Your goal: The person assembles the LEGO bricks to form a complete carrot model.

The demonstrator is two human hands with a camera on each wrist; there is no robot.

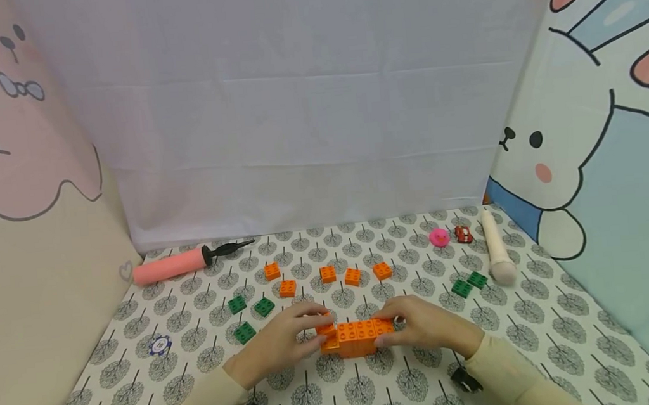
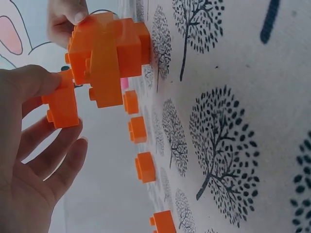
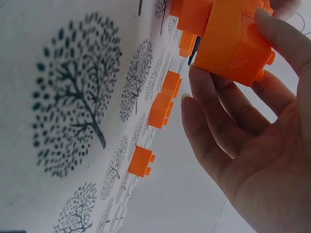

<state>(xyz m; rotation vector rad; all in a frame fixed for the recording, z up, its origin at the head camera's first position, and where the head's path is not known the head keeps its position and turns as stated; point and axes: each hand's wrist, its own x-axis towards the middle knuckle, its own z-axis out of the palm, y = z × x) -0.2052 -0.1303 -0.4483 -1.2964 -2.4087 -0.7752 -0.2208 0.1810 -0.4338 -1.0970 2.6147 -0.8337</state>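
Note:
In the middle of the table stands an assembly of joined orange toy bricks (image 1: 357, 349), with studs facing up. My left hand (image 1: 285, 338) pinches a single orange brick (image 2: 63, 102) between thumb and fingers, just above the assembly's left end. Whether that brick touches the assembly I cannot tell. My right hand (image 1: 428, 324) holds the assembly's right end, its thumb on the near side and fingers on the far side. In the right wrist view, the gripped end (image 3: 233, 43) shows large, while the left hand is mostly hidden behind it.
Several loose orange bricks (image 1: 327, 274) lie beyond the hands. Green bricks (image 1: 264, 306) sit at left, with others (image 1: 461, 288) at right. Around them are a poker chip (image 1: 160, 345), a pink pump (image 1: 169, 267), a pink duck (image 1: 439, 237), a red toy car (image 1: 463, 235) and a white microphone-like stick (image 1: 498, 249).

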